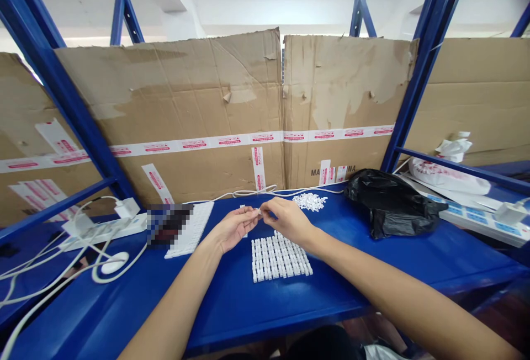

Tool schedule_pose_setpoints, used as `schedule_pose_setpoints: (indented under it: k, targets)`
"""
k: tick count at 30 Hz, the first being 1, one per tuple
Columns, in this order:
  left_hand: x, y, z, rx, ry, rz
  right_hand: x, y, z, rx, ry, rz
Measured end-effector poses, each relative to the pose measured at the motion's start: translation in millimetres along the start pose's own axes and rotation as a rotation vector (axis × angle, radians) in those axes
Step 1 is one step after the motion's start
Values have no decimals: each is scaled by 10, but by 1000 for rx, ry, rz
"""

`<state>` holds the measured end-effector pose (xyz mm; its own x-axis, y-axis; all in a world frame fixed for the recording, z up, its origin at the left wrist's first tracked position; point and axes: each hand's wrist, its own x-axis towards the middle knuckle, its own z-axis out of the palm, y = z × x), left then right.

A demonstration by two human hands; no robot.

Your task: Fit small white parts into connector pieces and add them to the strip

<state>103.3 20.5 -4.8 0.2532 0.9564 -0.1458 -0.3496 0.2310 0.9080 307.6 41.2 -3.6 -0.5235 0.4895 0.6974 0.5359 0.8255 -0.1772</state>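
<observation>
My left hand [234, 227] and my right hand [285, 219] meet above the blue shelf [232, 299], their fingertips pinched together on one small white plastic part [259, 211]. Just below them several small white parts lie in neat rows as a block [278, 258]. A loose heap of the same white parts [309, 201] lies behind my right hand. A white grid-like tray [191, 228] rests to the left of my left hand.
Torn cardboard sheets [186, 111] wall off the back, between blue rack uprights [426, 56]. A black plastic bag [391, 201] sits right. White power strips, plugs and cables [99, 230] crowd the left; another power strip [476, 217] and a white bag [449, 175] lie far right.
</observation>
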Motion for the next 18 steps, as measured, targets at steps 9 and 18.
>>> schedule_pose_setpoints:
  k: [9, 18]
  targets:
    - [-52, -73, 175, 414, -7, 288, -95, 723, -409, -388, -156, 436]
    - [-90, -79, 244, 875, 178, 669, -49, 330, -247, -39, -132, 213]
